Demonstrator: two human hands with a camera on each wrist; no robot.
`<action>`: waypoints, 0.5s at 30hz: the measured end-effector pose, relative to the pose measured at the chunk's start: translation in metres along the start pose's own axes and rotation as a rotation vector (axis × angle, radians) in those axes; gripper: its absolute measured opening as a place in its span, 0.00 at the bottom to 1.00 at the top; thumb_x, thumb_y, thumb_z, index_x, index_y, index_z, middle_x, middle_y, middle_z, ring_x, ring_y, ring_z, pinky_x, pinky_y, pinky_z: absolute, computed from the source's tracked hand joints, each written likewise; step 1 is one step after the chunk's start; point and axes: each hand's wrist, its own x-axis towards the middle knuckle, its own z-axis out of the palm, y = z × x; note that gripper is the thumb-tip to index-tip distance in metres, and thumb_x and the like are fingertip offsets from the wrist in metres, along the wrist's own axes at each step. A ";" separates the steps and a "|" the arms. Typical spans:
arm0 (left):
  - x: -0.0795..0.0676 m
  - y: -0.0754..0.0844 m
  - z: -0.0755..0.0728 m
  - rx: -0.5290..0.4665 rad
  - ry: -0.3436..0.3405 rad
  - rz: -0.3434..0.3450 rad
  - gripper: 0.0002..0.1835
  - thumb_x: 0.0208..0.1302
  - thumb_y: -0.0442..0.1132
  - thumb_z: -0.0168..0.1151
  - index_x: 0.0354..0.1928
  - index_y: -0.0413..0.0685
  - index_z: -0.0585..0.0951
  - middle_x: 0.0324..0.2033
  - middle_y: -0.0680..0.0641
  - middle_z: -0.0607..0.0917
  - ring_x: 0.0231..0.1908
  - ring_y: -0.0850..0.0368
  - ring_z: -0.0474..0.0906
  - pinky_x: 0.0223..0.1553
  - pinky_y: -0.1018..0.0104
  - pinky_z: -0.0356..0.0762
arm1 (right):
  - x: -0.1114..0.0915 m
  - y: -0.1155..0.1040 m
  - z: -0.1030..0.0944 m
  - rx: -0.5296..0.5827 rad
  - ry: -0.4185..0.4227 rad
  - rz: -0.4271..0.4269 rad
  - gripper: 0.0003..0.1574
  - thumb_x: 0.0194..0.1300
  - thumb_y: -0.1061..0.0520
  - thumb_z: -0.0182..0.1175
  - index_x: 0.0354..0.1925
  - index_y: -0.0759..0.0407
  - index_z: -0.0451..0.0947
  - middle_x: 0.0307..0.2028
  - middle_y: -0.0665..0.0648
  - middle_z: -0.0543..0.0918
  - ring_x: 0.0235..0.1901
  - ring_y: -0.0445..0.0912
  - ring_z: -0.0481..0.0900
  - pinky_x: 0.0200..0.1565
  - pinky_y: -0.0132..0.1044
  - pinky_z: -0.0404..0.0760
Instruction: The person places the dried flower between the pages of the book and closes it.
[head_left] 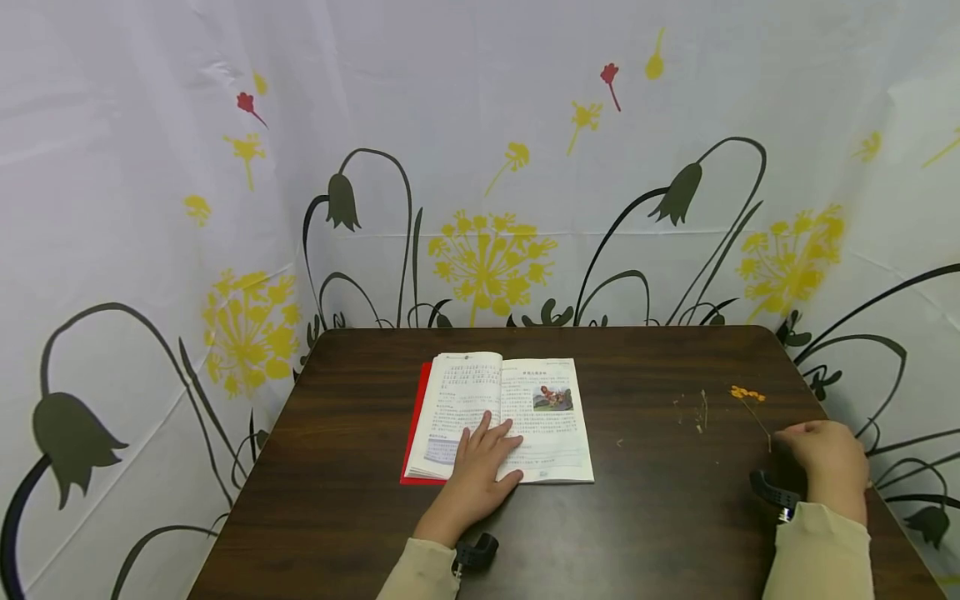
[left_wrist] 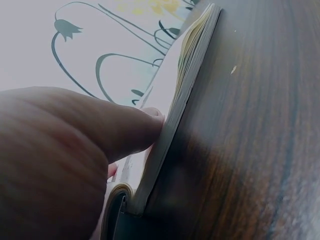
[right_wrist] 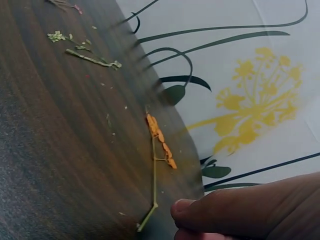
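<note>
My left hand [head_left: 480,467] rests with spread fingers on an open book [head_left: 551,454] with a red cover edge [head_left: 417,417] at its left. In the left wrist view, the thumb [left_wrist: 132,127] lies across the page near the book's edge. My right hand [head_left: 825,458] is low over the table's right side. Its thumb and a finger [right_wrist: 215,212] come close together beside the bent stem of a dried orange flower [right_wrist: 159,137], with a small gap to the stem. The stem's lower end shows free of the fingertips; the other fingers are hidden.
Left of the orange flower lies a thin pale dried sprig [head_left: 702,412], with small bits scattered around it. A single pale fragment [head_left: 619,442] sits between book and sprig. Behind the dark wooden table [head_left: 360,400] hangs a white flower-printed curtain [head_left: 480,125].
</note>
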 end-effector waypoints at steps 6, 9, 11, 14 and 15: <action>0.000 -0.002 0.002 -0.002 0.001 -0.002 0.29 0.75 0.49 0.69 0.75 0.57 0.79 0.83 0.49 0.69 0.89 0.41 0.45 0.85 0.28 0.39 | 0.006 0.004 0.008 0.009 0.006 -0.010 0.27 0.75 0.44 0.62 0.49 0.67 0.89 0.61 0.81 0.81 0.55 0.79 0.78 0.48 0.66 0.79; 0.001 -0.002 0.002 -0.006 0.001 -0.002 0.29 0.76 0.49 0.69 0.76 0.57 0.79 0.83 0.49 0.69 0.89 0.41 0.44 0.85 0.29 0.38 | 0.007 0.003 0.011 0.020 0.030 -0.011 0.28 0.76 0.42 0.62 0.48 0.67 0.90 0.60 0.81 0.82 0.54 0.77 0.79 0.45 0.63 0.80; 0.000 -0.002 0.001 -0.008 -0.001 -0.002 0.29 0.76 0.49 0.69 0.76 0.57 0.78 0.83 0.49 0.68 0.89 0.41 0.44 0.85 0.29 0.38 | 0.007 0.002 0.014 0.031 0.055 -0.018 0.28 0.75 0.42 0.63 0.47 0.67 0.90 0.59 0.80 0.83 0.52 0.77 0.80 0.42 0.61 0.80; 0.000 -0.002 0.001 -0.008 -0.002 -0.004 0.29 0.75 0.49 0.69 0.75 0.56 0.79 0.83 0.49 0.68 0.89 0.41 0.44 0.85 0.29 0.38 | 0.009 0.002 0.019 0.045 0.080 -0.019 0.27 0.75 0.42 0.64 0.45 0.65 0.91 0.59 0.79 0.84 0.50 0.76 0.81 0.40 0.59 0.79; 0.000 -0.002 0.001 -0.008 -0.004 -0.005 0.29 0.75 0.48 0.69 0.75 0.56 0.79 0.83 0.49 0.68 0.89 0.41 0.44 0.85 0.29 0.38 | 0.009 0.002 0.021 0.049 0.083 -0.018 0.26 0.74 0.42 0.64 0.45 0.65 0.91 0.59 0.79 0.83 0.50 0.76 0.81 0.40 0.59 0.79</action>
